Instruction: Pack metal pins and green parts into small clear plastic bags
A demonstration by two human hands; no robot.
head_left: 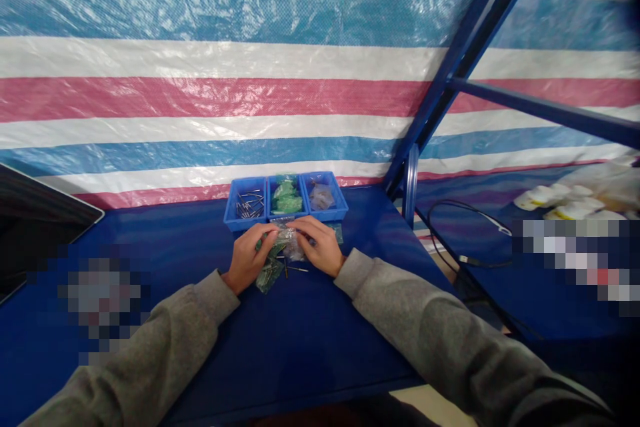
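Both my hands meet just in front of three blue bins. My left hand (251,255) is closed, its thumb and fingers pinching the left edge of a clear plastic bag (293,248). On the bag's other side, my right hand (320,245) is also closed on it. Green packets (271,273) lie beneath and beside my left hand. A few thin metal pieces (298,269) rest on the table below the bag. The left bin (245,220) holds several metal pins, the middle bin (287,215) green packets, and the right bin (342,199) clear bags.
The blue table (300,347) stands against a striped sheet. A dark screen (40,227) is at the left. At the right are a blue metal frame (411,180), a black cable (453,263) and white-and-yellow containers (543,195) on another blue table.
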